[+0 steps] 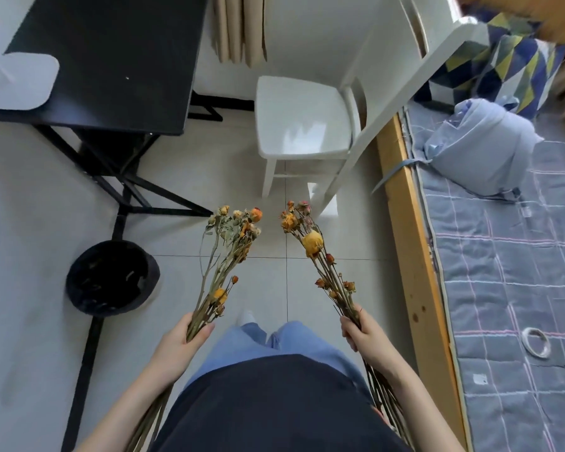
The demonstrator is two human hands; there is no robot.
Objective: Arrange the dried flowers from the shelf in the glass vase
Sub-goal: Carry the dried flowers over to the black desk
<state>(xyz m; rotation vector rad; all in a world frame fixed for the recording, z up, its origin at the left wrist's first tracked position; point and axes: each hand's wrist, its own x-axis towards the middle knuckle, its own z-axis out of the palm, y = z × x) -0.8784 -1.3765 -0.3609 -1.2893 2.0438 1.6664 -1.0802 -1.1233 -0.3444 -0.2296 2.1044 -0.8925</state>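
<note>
I hold two bunches of dried flowers with orange and yellow heads over the tiled floor. My left hand (183,340) grips the stems of the left bunch (232,243), whose heads point up and away from me. My right hand (364,334) grips the stems of the right bunch (310,243) in the same way. The long stem ends run back past my hips on both sides. No glass vase and no shelf are in view.
A black desk (111,60) with a white monitor foot (17,83) stands at the left, a black bin (111,278) beneath it. A white chair (304,115) stands ahead. A wooden-framed bed (415,256) with a grey checked cover runs along the right.
</note>
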